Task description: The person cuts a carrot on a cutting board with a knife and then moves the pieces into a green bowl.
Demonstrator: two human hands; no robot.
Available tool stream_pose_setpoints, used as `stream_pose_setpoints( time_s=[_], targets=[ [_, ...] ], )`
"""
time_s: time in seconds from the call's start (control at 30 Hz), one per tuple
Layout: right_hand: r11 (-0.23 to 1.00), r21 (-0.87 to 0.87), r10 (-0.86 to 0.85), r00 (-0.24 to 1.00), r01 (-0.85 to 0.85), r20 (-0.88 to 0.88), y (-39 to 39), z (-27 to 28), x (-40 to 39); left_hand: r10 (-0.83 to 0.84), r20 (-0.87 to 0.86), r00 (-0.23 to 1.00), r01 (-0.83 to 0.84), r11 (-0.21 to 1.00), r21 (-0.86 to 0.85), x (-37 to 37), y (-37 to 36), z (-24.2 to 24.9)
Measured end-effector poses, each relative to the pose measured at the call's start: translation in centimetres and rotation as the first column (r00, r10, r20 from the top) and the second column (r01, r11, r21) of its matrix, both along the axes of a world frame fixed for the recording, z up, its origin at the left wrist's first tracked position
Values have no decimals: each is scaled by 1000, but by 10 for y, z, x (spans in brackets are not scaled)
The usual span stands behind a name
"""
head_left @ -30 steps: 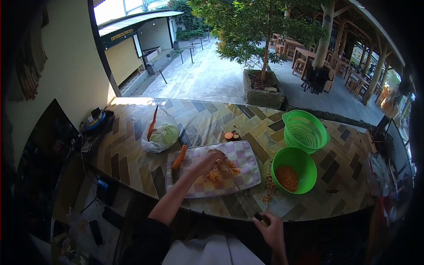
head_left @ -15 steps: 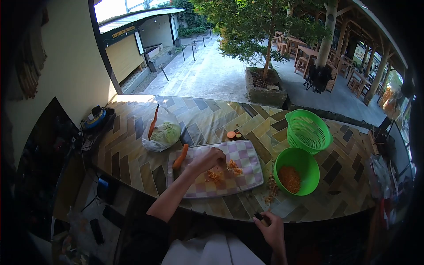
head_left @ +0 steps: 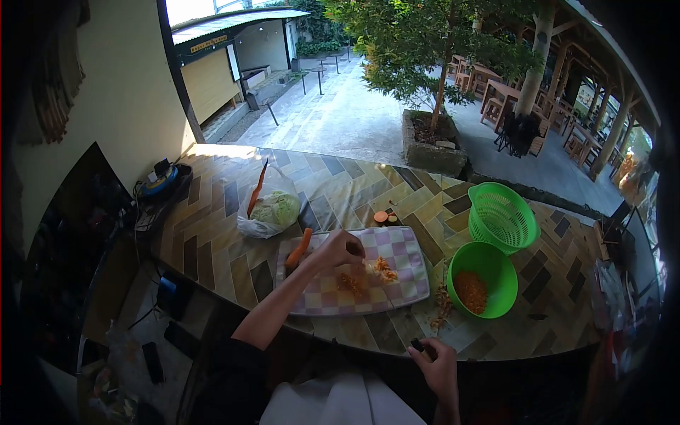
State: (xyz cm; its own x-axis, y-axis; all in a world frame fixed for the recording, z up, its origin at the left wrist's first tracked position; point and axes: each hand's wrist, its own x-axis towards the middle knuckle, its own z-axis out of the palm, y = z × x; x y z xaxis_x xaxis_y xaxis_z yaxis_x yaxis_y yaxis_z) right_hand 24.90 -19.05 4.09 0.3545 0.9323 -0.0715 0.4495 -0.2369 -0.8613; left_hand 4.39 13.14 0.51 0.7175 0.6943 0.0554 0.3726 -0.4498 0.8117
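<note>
My left hand (head_left: 340, 249) is over the checkered board (head_left: 407, 287), its fingers curled together; whatever they may pinch is hidden. Just below and to its right lie small piles of chopped carrot (head_left: 384, 269). A whole carrot (head_left: 299, 249) rests at the board's left end, near my left wrist. In front of the table's near edge, my right hand (head_left: 438, 367) is closed round a knife (head_left: 416, 345); its dark handle end shows, and the thin blade is hard to make out.
A green bowl (head_left: 506, 280) with chopped carrot (head_left: 470, 292) stands right of the board, a green colander (head_left: 499, 212) behind it. Scraps (head_left: 443, 304) lie beside the bowl. A cabbage (head_left: 278, 208) in a plastic bag, another carrot (head_left: 258, 188) and cut carrot ends (head_left: 381, 217) are farther back.
The view has shifted slightly, moving the table things a little to the right. My left hand stays curled above the board, and my right hand keeps hold of the knife.
</note>
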Motion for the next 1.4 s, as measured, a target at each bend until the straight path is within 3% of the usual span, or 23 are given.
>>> stream_pose_setpoints(
  time_s=[0.1,0.27,0.43,0.67,0.77,0.87,1.07,1.4],
  targets=[
    [999,-8,32,999,-32,-5,2,4,-4,113,144,983,-101,991,-92,-27,-15,10],
    [982,-68,172,985,-173,-20,11,3,-14,345,109,932,-341,939,-47,-65,-69,11],
    [952,-131,287,955,-276,76,25,-5,-24,430,108,896,-443,883,158,-74,-108,-7],
    [955,-177,263,954,-236,142,40,6,-34,459,147,876,-482,839,254,-77,-123,-6],
    [955,-145,278,952,-260,124,39,12,-35,504,44,863,-504,846,173,-81,-126,3],
    [954,-115,290,951,-277,110,39,1,-33,532,98,841,-539,841,56,-81,-128,5],
    [952,-120,294,950,-281,108,39,-4,-34,483,50,874,-480,845,237,-84,-124,-9],
    [956,-127,276,956,-263,97,36,-2,-34,554,49,831,-554,816,167,-77,-125,-3]
  ],
)
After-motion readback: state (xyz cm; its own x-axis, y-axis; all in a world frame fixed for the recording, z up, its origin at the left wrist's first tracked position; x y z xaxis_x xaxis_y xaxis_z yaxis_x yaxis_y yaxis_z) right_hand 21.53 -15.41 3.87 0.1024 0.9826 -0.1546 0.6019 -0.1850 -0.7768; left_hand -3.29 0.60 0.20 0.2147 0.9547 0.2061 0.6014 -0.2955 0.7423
